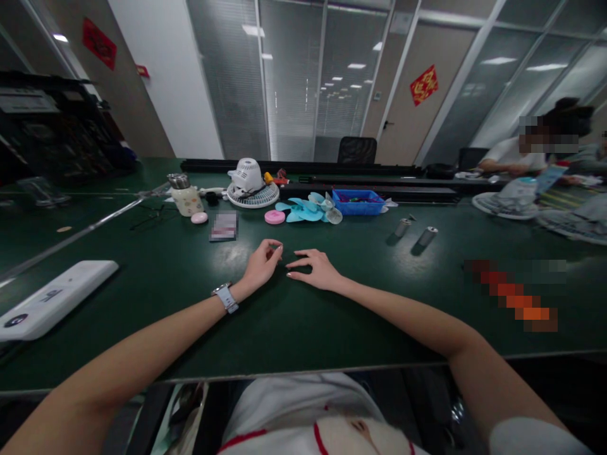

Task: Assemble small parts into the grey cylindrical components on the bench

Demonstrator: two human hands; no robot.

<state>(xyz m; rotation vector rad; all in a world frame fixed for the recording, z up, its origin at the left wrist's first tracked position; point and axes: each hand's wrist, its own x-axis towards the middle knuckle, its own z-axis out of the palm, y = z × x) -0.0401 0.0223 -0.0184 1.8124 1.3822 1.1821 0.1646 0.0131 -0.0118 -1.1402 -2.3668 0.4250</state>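
Observation:
Both of my forearms lie on the dark green table (284,322). My left hand (262,264), a watch on its wrist, rests at the table's middle with its fingers curled and thumb and forefinger pinched together; anything between them is too small to make out. My right hand (317,269) lies just beside it, palm down, fingers spread on the table top, holding nothing. The two hands are nearly touching at the fingertips. Beyond them lie a pink round disc (274,217) and light blue fan blades (306,210).
A white fan housing (249,183), a small jar (186,194), a blue tray (358,202) and two metal cylinders (415,232) stand farther back. A white flat device (52,297) lies at the left. Another person (516,155) sits at the far right.

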